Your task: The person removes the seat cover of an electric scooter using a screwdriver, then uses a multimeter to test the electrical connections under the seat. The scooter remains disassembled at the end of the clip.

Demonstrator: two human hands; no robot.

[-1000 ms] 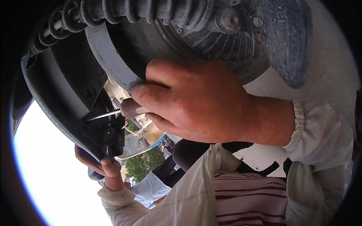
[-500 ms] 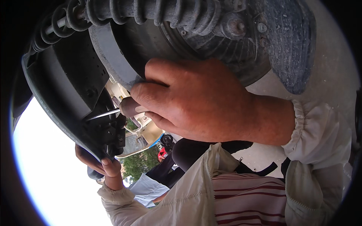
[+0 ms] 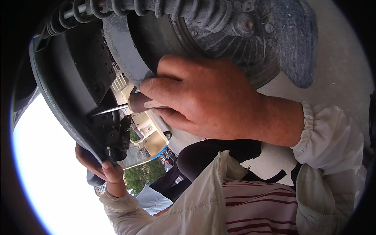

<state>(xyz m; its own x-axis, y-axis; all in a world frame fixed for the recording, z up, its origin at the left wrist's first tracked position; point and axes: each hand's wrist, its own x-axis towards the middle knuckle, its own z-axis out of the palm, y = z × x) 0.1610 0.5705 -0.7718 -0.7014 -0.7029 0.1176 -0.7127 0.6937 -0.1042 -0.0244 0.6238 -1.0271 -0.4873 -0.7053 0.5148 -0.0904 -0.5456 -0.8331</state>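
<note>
My right hand [image 3: 211, 98] is closed around the brown handle of a screwdriver [image 3: 138, 103]. The thin metal shaft points left, and its tip meets the inside of a black curved plastic body panel [image 3: 58, 94] of what looks like a scooter; what the tip bears on is too dark to make out. At the panel's lower end, my left hand [image 3: 103, 166] grips its edge, thumb on the near side and fingers behind. Close to that thumb sits a black bracket [image 3: 119, 137]. My right knuckles are beside a dusty grey curved mudguard [image 3: 123, 47].
A coil-spring shock absorber [image 3: 156, 8] crosses the top. Behind my right hand is a dusty wheel hub [image 3: 231, 49], with a dark, dirt-covered part [image 3: 295, 47] to its right. Farther off stand a beige vehicle [image 3: 156, 133] and a tree [image 3: 145, 172].
The panel and mudguard have shifted slightly right in view, and my right hand with the screwdriver a little too. The tip stays at about the same spot on the panel; both grips are unchanged.
</note>
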